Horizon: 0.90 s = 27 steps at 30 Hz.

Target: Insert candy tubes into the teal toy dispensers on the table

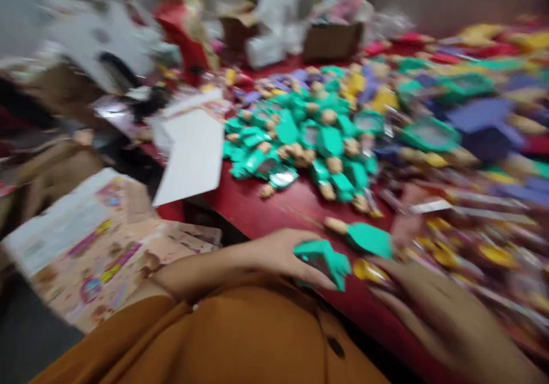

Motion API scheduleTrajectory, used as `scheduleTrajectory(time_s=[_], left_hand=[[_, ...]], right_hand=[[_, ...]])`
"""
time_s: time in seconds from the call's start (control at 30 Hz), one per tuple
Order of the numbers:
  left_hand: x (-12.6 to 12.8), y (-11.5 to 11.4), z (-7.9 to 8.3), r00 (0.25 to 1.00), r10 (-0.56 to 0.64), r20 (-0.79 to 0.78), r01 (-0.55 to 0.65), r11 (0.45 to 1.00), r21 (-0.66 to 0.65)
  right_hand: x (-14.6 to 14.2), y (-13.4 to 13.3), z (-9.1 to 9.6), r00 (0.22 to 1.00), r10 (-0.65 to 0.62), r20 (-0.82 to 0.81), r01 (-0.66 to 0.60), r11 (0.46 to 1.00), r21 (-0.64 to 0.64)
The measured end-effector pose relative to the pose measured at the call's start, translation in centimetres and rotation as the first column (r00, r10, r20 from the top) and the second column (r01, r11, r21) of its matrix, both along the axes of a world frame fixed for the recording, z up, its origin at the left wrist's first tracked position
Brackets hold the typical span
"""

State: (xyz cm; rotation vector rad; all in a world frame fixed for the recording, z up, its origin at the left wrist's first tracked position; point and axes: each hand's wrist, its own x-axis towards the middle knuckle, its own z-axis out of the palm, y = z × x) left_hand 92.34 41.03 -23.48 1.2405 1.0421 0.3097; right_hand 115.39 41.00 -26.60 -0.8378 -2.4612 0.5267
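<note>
My left hand (281, 258) is closed around a teal plastic piece (323, 258) with an uneven, jagged end, held low in front of my body. My right hand (397, 292) is smeared by motion; at its fingertips sits a small yellow piece (366, 271) with a shiny part, apparently pinched there. Between and just beyond both hands, a teal paddle-shaped piece (369, 239) with a beige knobbed handle lies on the red table (274, 210). Farther back is a heap of similar teal pieces (287, 127), some with shiny or greyish faces.
To the right spreads a blurred pile of brown and yellow wrapped pieces (484, 252), with purple pieces (480, 115) behind. A white card (193, 155) and printed card sheets (94, 247) are at left. Open cardboard boxes (332, 41) stand at the back.
</note>
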Motion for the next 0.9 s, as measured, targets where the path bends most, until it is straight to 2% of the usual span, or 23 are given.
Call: scheduleTrajectory(time_s=[0.03,0.13,0.2,0.27,0.37,0.47,0.57,0.7,0.77,0.83,0.87,0.9], left_hand=[[0.0,0.4,0.0,0.998,-0.056,-0.038,0.057,0.998,0.012],[0.5,0.8,-0.4,0.966,-0.25,-0.07,0.25,0.968,-0.011],[0.9,0.1,-0.6,0.93,-0.352,-0.105,0.351,0.936,-0.021],[1.2,-1.0,-0.6,0.886,-0.421,-0.192,0.434,0.901,0.024],[1.3,-2.5,-0.7,0.833,-0.462,-0.305,0.511,0.854,0.102],[1.1,-3.4,-1.1,0.804,-0.494,-0.332,0.552,0.827,0.108],[0.8,-4.0,-1.6,0.819,-0.465,-0.337,0.521,0.848,0.096],[0.5,-5.0,-2.4,0.827,-0.42,-0.373,0.487,0.867,0.104],[0.3,-5.5,-2.7,0.809,-0.427,-0.405,0.508,0.854,0.115],[0.3,-5.7,-2.8,0.776,-0.455,-0.436,0.554,0.822,0.128],[0.4,-5.7,-2.7,0.75,-0.47,-0.466,0.588,0.795,0.145],[0.4,-5.6,-2.6,0.714,-0.48,-0.51,0.63,0.759,0.167]], right_hand=[[0.6,-1.1,0.2,0.999,-0.047,0.01,0.047,0.999,0.022],[1.0,-2.6,0.9,0.998,-0.028,0.057,0.021,0.994,0.107],[0.7,-3.2,1.3,0.997,-0.002,0.073,-0.006,0.994,0.109],[0.3,-4.1,1.5,0.994,0.025,0.105,-0.034,0.996,0.084],[-0.1,-5.8,1.3,0.988,0.057,0.143,-0.058,0.998,-0.002],[-0.4,-7.0,0.9,0.991,0.065,0.113,-0.047,0.987,-0.154],[-0.6,-7.5,0.6,0.996,0.027,0.081,-0.002,0.957,-0.29],[-0.9,-8.0,0.3,0.999,-0.023,0.042,0.038,0.916,-0.399],[-1.3,-8.5,0.0,0.997,-0.077,-0.005,0.065,0.866,-0.496],[-1.6,-9.0,-0.4,0.991,-0.122,-0.048,0.065,0.779,-0.624],[-1.8,-9.1,-0.7,0.988,-0.144,-0.056,0.063,0.707,-0.704],[-2.0,-9.2,-1.0,0.984,-0.165,-0.061,0.053,0.61,-0.791]])
